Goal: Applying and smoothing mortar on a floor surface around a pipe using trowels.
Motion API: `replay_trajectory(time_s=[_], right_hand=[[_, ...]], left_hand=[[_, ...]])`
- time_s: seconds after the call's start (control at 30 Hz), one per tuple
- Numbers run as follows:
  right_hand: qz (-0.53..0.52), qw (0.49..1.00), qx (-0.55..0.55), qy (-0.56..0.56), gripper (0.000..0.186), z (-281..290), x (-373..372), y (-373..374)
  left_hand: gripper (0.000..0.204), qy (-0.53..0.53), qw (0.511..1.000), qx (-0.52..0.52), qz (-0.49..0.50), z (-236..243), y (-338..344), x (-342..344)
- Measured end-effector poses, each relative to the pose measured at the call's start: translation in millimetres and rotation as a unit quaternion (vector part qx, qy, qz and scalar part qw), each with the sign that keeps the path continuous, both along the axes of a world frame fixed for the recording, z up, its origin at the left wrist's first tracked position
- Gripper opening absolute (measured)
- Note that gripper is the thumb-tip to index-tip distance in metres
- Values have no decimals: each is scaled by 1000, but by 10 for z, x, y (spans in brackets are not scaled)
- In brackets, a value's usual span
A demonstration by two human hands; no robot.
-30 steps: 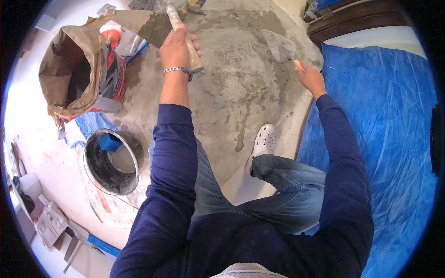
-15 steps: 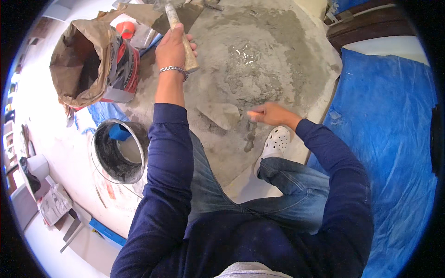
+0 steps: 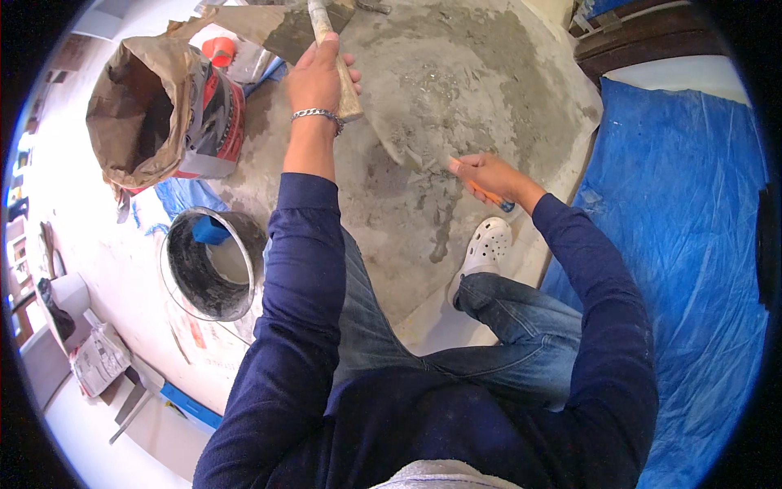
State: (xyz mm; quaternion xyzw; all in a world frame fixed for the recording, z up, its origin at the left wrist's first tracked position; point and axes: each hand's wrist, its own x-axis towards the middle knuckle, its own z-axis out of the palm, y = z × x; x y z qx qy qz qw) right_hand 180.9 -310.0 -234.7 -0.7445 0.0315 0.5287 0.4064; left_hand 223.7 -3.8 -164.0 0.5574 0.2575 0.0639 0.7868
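1. Grey wet mortar (image 3: 464, 114) spreads over the flat patch of floor (image 3: 358, 244) from 12 to 1 o'clock, rough and lumpy in the middle, with darker damp stains around it.
2. On my feed, the right hand (image 3: 489, 181), at 2 o'clock, is closed around the orange handle (image 3: 484, 195) of a trowel (image 3: 414, 157). Its blade points towards 11 o'clock and is low at the near edge of the mortar; I can't tell how firmly it presses.
3. At 11 o'clock, the left hand (image 3: 316, 80) grips a pale wooden handle (image 3: 350, 99), fingers wrapped round it. I can't make out what tool it belongs to.
4. I judge the step in hand to be working the mix with the trowel. The next move seems to call for a low, steady blade angle and a loose right wrist, with the left hand clear of the stroke.
5. Around the patch, an open paper bag (image 3: 183, 155) stands at 10 o'clock, and a black bucket (image 3: 183, 273) with a blue item (image 3: 210, 231) inside sits at 9. A white shoe (image 3: 487, 247) is planted near 3 o'clock; beyond it a creased blue tarp (image 3: 668, 220) covers that side.
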Motion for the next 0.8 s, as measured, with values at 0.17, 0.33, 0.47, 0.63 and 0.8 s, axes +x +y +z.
replay_trajectory(time_s=[0.17,0.33,0.47,0.63,0.8], right_hand=[[64,997,27,-27,38,-52,-286,421],[20,997,78,-10,34,-326,-366,1110],[-156,980,122,-5,29,-603,-226,1654],[-254,957,143,-12,31,-499,97,1945],[-456,870,186,-37,29,-401,349,1774]], left_hand=[[49,-10,1000,-1,14,-82,168,-17],[48,7,999,2,31,-21,201,-59],[37,0,999,39,17,40,198,-96],[39,5,999,46,16,40,324,-166],[38,-6,999,34,30,75,375,-195]])
